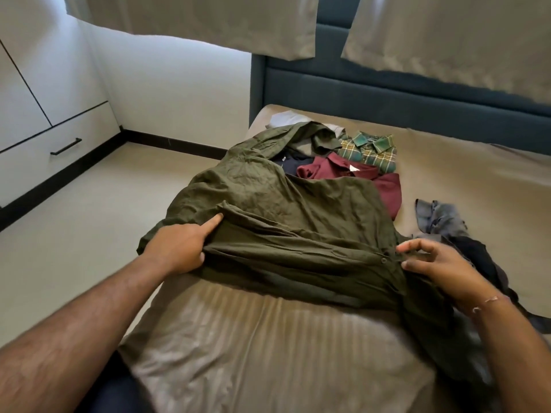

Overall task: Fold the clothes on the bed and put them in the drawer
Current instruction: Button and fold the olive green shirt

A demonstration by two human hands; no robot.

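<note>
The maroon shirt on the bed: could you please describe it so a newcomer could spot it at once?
Start at the dark teal headboard and come down the bed to the clothes pile. The maroon shirt lies just below the green plaid shirt, partly under the olive shirt both hands hold. It is the only red garment.

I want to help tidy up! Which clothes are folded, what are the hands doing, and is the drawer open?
Olive shirt: crumpled, unfolded.
Left hand: grips the olive shirt.
Right hand: pinches its buttoned edge.
Maroon shirt: unfolded.
Plaid shirt: unfolded.
Grey garment: crumpled.
Drawer: closed.
</note>
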